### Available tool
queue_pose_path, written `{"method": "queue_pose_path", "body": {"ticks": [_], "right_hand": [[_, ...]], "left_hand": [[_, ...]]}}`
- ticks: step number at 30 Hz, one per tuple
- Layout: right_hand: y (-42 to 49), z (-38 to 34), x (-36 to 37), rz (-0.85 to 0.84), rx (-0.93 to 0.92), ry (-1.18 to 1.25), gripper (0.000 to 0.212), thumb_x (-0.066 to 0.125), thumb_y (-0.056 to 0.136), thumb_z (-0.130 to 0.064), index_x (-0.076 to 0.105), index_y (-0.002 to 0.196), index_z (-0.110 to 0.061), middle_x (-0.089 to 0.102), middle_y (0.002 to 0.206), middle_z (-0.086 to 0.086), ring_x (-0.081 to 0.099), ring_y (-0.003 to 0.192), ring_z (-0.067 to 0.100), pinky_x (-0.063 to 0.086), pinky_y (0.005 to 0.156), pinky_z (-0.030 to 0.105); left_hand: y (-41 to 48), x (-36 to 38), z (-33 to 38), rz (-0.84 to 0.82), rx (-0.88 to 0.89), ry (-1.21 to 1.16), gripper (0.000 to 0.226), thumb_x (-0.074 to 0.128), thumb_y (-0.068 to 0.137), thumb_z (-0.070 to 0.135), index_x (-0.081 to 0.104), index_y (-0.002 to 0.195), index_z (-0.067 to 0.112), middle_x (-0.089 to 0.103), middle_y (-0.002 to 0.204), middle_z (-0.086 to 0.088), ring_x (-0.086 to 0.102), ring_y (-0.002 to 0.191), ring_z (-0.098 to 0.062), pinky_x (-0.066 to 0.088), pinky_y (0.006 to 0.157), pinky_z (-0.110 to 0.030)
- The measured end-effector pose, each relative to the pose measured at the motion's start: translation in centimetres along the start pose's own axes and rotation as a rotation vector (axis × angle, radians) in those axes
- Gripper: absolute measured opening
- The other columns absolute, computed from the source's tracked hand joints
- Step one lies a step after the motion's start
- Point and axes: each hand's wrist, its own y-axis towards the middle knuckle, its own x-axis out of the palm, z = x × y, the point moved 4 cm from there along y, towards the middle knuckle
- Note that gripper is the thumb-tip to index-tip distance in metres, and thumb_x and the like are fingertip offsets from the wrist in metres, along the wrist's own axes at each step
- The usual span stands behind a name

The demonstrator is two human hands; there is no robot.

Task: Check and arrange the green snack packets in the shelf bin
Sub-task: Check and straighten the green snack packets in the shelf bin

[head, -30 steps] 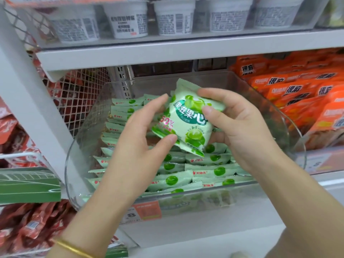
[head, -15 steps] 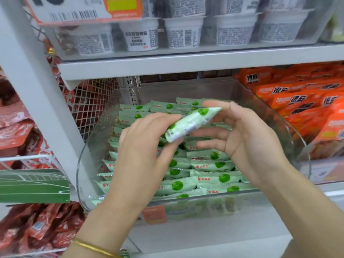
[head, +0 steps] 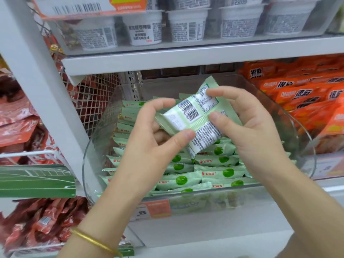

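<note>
On the white shelf (head: 204, 231), a clear bin (head: 96, 146) sits packed with rows of green packets (head: 214, 172), with orange packs (head: 307, 94) just beside it on the right. Above the rows, the left hand (head: 149, 146) and right hand (head: 253, 127) both pinch one tilted green packet (head: 193, 116), barcode side up, thumbs pressing its printed back. A gold bangle (head: 93, 241) circles the left wrist.

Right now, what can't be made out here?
Head view:
- Front of the packet: turned away; only its back shows, held by left hand and right hand.
- Its date stamp: too small, blurred.
- Some stacked packets in the bin: hidden under both hands.
- The price tag: partly covered by the left wrist.
</note>
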Motion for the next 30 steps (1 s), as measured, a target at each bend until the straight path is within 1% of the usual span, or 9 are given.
{"method": "queue_pose_path", "body": {"ticks": [4, 8, 11, 14, 17, 20, 24, 27, 30], "right_hand": [[0.1, 0.1, -0.1, 0.015, 0.023, 0.018, 0.036, 0.06, 0.082, -0.005, 0.061, 0.11, -0.027, 0.061, 0.118, -0.009, 0.053, 0.118, 0.005, 0.039, 0.106, 0.038], [0.0, 0.4, -0.1, 0.025, 0.055, 0.04, 0.034, 0.06, 0.081, -0.009, 0.062, 0.109, -0.028, 0.062, 0.118, -0.008, 0.055, 0.116, 0.009, 0.042, 0.102, 0.042], [0.0, 0.6, -0.3, 0.039, 0.135, 0.172, 0.032, 0.047, 0.086, -0.013, 0.068, 0.104, -0.028, 0.066, 0.115, -0.004, 0.062, 0.104, 0.013, 0.05, 0.085, 0.033], [-0.1, 0.6, -0.1, -0.011, 0.223, 0.273, 0.05, 0.034, 0.083, 0.007, 0.07, 0.105, -0.02, 0.07, 0.108, 0.001, 0.067, 0.086, 0.017, 0.052, 0.065, 0.026], [-0.1, 0.2, 0.6, -0.053, 0.089, -0.078, 0.055, 0.049, 0.08, 0.017, 0.067, 0.11, -0.026, 0.059, 0.114, -0.004, 0.062, 0.096, 0.009, 0.054, 0.078, 0.026], [0.6, -0.3, 1.1, -0.051, -0.077, -0.414, 0.031, 0.073, 0.078, -0.01, 0.068, 0.102, -0.028, 0.044, 0.126, -0.006, 0.044, 0.117, 0.003, 0.035, 0.1, 0.014], [1.7, -0.2, 1.7, -0.021, -0.146, -0.501, 0.02, 0.068, 0.078, -0.027, 0.068, 0.093, -0.014, 0.059, 0.111, -0.005, 0.05, 0.099, 0.0, 0.037, 0.084, 0.011], [1.8, 0.5, 2.0, 0.047, -0.089, -0.544, 0.025, 0.069, 0.082, -0.029, 0.067, 0.1, -0.011, 0.066, 0.094, -0.003, 0.057, 0.086, 0.01, 0.046, 0.077, 0.029], [1.7, 0.8, 2.8, 0.014, -0.064, -0.615, 0.029, 0.07, 0.082, -0.027, 0.067, 0.109, -0.015, 0.069, 0.101, -0.002, 0.062, 0.095, 0.016, 0.048, 0.082, 0.034]], "left_hand": [[0.0, 0.1, -0.2, -0.007, 0.037, 0.042, 0.056, 0.073, 0.072, 0.015, 0.046, 0.113, 0.042, 0.071, 0.097, 0.006, 0.07, 0.083, -0.02, 0.058, 0.076, -0.039], [-0.1, 0.3, 0.1, 0.021, 0.035, 0.04, 0.065, 0.07, 0.079, 0.003, 0.041, 0.119, 0.045, 0.07, 0.099, 0.007, 0.07, 0.082, -0.017, 0.059, 0.074, -0.037], [0.1, -0.4, -0.1, 0.165, -0.034, 0.013, 0.063, 0.067, 0.084, 0.013, 0.033, 0.125, 0.047, 0.059, 0.105, 0.003, 0.066, 0.072, -0.005, 0.056, 0.065, -0.022], [0.6, -2.4, -1.2, 0.313, -0.113, -0.02, 0.054, 0.066, 0.085, 0.027, 0.038, 0.128, 0.044, 0.059, 0.101, 0.002, 0.06, 0.088, -0.007, 0.05, 0.089, -0.038], [1.0, -3.2, -2.1, 0.332, -0.198, -0.075, 0.038, 0.064, 0.087, 0.026, 0.05, 0.121, 0.037, 0.061, 0.097, 0.004, 0.059, 0.104, -0.013, 0.046, 0.097, -0.047], [1.2, -3.0, -2.3, 0.312, -0.245, -0.111, 0.024, 0.059, 0.091, 0.024, 0.053, 0.114, 0.03, 0.063, 0.103, -0.002, 0.064, 0.1, -0.016, 0.054, 0.081, -0.037], [1.4, -3.5, -1.6, 0.38, -0.217, -0.088, 0.014, 0.041, 0.1, 0.029, 0.051, 0.109, 0.024, 0.064, 0.097, 0.001, 0.067, 0.061, -0.011, 0.056, 0.065, -0.029], [1.6, -4.5, -1.6, 0.437, -0.146, 0.19, 0.012, 0.042, 0.099, 0.029, 0.049, 0.107, 0.032, 0.062, 0.095, 0.008, 0.059, 0.058, -0.005, 0.052, 0.072, -0.036], [1.7, -4.8, -2.0, 0.423, -0.159, 0.226, 0.017, 0.045, 0.097, 0.02, 0.049, 0.108, 0.032, 0.06, 0.098, 0.01, 0.057, 0.066, -0.005, 0.05, 0.072, -0.035]]}}
